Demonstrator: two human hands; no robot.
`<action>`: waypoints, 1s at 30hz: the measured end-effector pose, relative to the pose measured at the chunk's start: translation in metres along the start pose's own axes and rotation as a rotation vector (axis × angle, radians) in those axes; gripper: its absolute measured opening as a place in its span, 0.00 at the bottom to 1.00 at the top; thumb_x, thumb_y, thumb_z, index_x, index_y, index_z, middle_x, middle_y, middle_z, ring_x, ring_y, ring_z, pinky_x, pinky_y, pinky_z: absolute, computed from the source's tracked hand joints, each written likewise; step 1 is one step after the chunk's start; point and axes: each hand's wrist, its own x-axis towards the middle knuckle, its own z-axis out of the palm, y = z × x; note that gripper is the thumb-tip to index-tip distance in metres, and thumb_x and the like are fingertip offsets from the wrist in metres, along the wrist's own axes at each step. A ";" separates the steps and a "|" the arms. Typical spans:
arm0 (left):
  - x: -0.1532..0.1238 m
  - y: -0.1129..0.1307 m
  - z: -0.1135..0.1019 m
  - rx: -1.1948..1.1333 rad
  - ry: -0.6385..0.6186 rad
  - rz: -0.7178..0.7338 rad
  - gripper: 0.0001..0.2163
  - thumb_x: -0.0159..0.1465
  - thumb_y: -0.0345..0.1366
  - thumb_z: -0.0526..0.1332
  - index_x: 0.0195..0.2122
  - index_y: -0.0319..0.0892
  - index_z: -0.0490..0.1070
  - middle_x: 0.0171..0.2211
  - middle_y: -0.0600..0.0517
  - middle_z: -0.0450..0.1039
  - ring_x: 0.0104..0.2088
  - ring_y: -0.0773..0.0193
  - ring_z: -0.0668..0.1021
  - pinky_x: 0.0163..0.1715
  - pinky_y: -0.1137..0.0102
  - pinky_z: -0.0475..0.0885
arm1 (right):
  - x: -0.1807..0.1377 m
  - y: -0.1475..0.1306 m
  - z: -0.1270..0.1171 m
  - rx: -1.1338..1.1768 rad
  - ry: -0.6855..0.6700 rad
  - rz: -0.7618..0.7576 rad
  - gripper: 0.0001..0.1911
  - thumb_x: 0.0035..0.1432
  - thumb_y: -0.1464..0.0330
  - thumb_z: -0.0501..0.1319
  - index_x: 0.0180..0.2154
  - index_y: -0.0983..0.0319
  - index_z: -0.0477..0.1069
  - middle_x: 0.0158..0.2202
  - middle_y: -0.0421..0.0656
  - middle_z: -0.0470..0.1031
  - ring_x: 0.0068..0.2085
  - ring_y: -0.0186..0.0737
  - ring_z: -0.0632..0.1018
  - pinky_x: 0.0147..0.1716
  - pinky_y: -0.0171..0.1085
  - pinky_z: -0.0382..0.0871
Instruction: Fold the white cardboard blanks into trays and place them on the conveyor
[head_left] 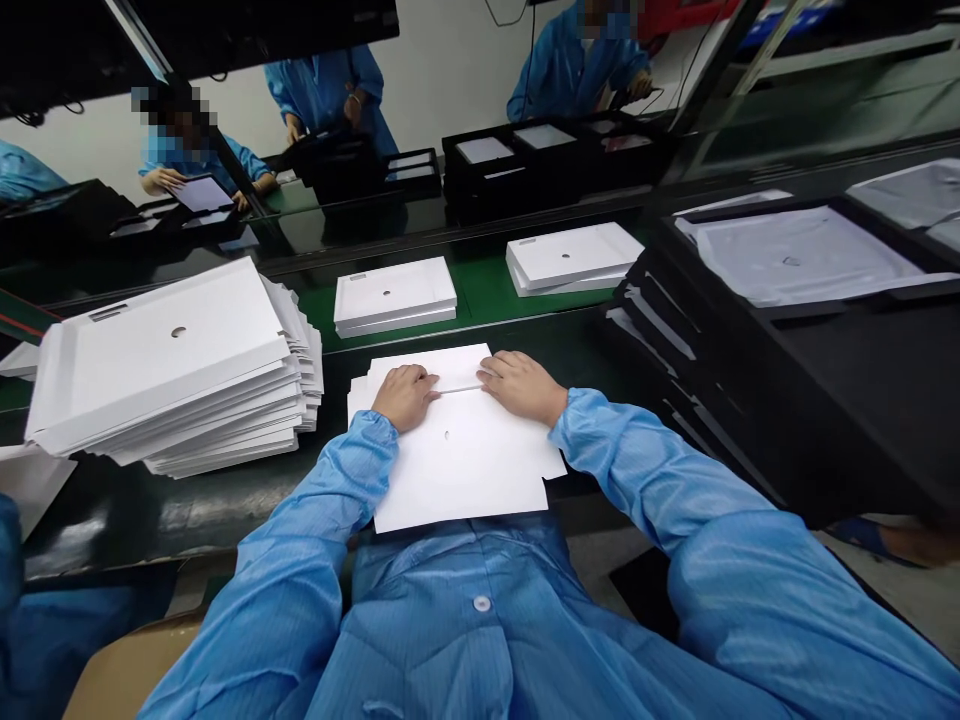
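A flat white cardboard sheet (480, 460) with cut corners and a small hole lies in front of me, overhanging the bench's near edge. A narrow flap crosses its far part, with a raised fold line. My left hand (405, 397) is closed on the flap's left end, fingers curled and thumb pointing inward. At the flap's right end, my right hand (523, 386) is closed too, its fingertips bent over the fold. More white card shows under the sheet at the upper left. The undersides of both hands' fingertips are hidden.
A tall stack of white card trays (165, 350) leans at the left. Two smaller white piles, a left one (395, 295) and a right one (574, 258), sit on the green conveyor (480, 290). Black trays (847, 370) crowd the right. Several co-workers in blue handle black trays across the line.
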 end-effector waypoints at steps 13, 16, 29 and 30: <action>0.000 0.001 0.000 0.011 -0.027 0.033 0.19 0.71 0.43 0.53 0.57 0.44 0.74 0.50 0.40 0.70 0.51 0.48 0.70 0.52 0.54 0.65 | 0.007 0.004 0.005 0.005 -0.076 -0.086 0.21 0.71 0.67 0.48 0.55 0.70 0.73 0.57 0.54 0.74 0.52 0.49 0.71 0.50 0.46 0.60; 0.000 0.002 -0.001 0.006 -0.031 0.035 0.18 0.71 0.42 0.54 0.57 0.43 0.74 0.50 0.39 0.71 0.51 0.48 0.70 0.52 0.54 0.65 | 0.007 0.002 0.003 -0.004 -0.087 -0.093 0.21 0.71 0.68 0.48 0.54 0.71 0.73 0.56 0.55 0.74 0.52 0.50 0.71 0.50 0.47 0.60; -0.005 0.001 0.003 0.040 0.049 -0.005 0.19 0.71 0.43 0.54 0.57 0.43 0.74 0.49 0.40 0.72 0.50 0.50 0.72 0.52 0.54 0.66 | -0.007 0.005 0.011 0.018 0.049 0.051 0.23 0.72 0.60 0.49 0.56 0.65 0.73 0.55 0.51 0.75 0.53 0.51 0.71 0.54 0.46 0.62; -0.005 0.001 0.003 0.038 0.046 -0.007 0.18 0.71 0.43 0.54 0.56 0.43 0.75 0.49 0.40 0.72 0.49 0.50 0.72 0.52 0.55 0.66 | -0.010 0.006 0.010 0.018 0.051 0.057 0.23 0.72 0.60 0.49 0.55 0.65 0.74 0.53 0.51 0.76 0.52 0.50 0.71 0.53 0.46 0.62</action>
